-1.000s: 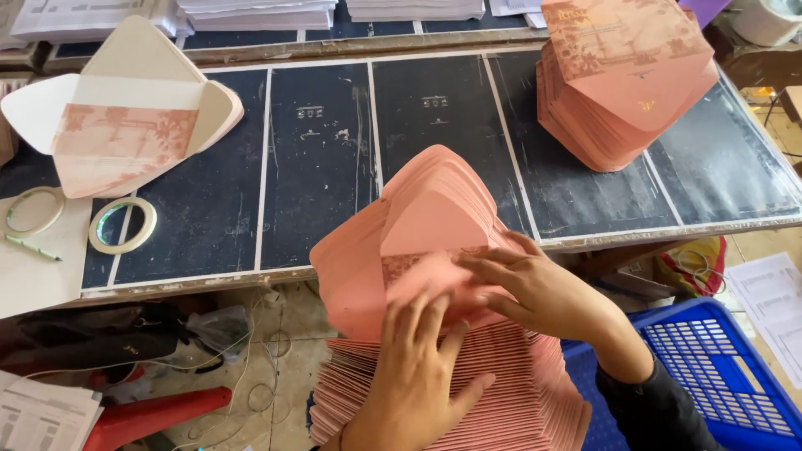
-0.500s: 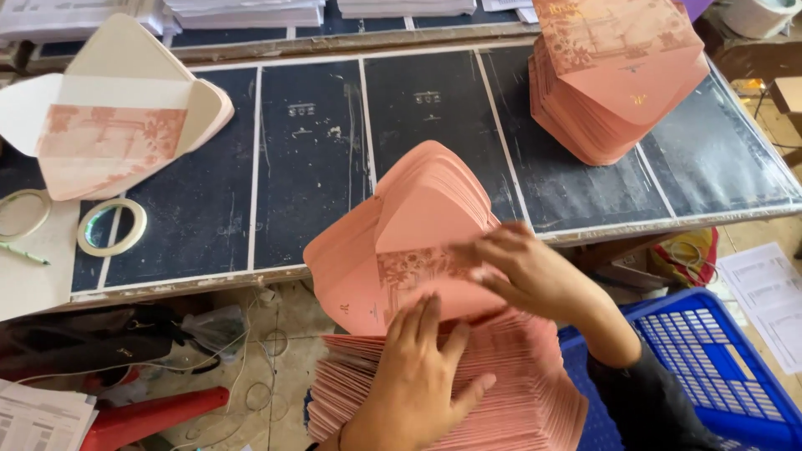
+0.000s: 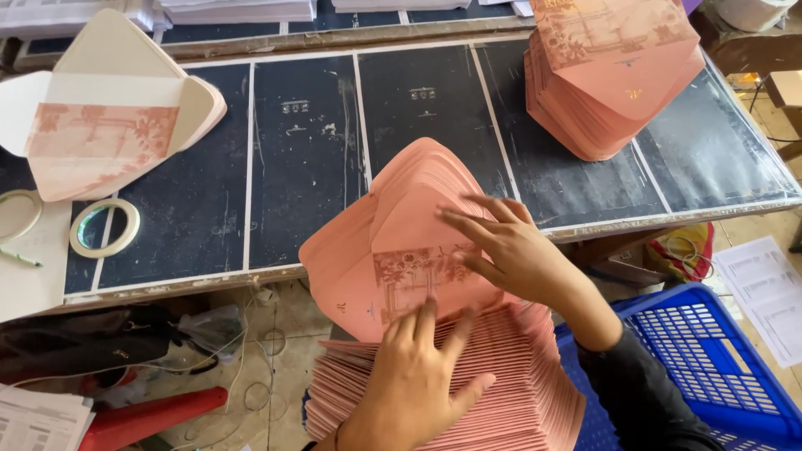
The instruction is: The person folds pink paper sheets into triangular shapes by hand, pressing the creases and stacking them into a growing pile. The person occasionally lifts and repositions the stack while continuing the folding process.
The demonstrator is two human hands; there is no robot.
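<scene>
A: Left to right, quick. Far left on the dark panelled surface (image 3: 301, 192), a cream unfolded envelope blank with a pink floral band (image 3: 104, 125), flaps out flat. Below it 2 rolls of clear tape (image 3: 104, 227), one cut off by the frame edge.

B: Hands?

A: Left hand (image 3: 418, 380) flat, fingers spread, pressing on the top pink paper envelope with a floral print panel (image 3: 401, 259). That envelope sits tilted on the fanned stack of pink envelopes (image 3: 493, 376) in front of the person, below the surface edge.

B: Right?

A: Right hand (image 3: 510, 250) also spread, fingertips (image 3: 451, 219) laid on the envelope's right part, palm down. No pinch, nothing lifted that I can see.

B: Change from 1 s ago?

A: Small. Right hand has slid up and leftward over the flap, fingers now more stretched out; left hand has barely moved. Envelope hasn't left the stack. Reads to me as smoothing or creasing a fold, partway through, not a pick-up.

B: Rest?

A: Upper right, a second tall pile of finished pink envelopes (image 3: 614, 75) on the surface. Lower right, a blue plastic mesh basket (image 3: 710, 367), white printed sheets (image 3: 764, 292) on the floor beside it.
</scene>
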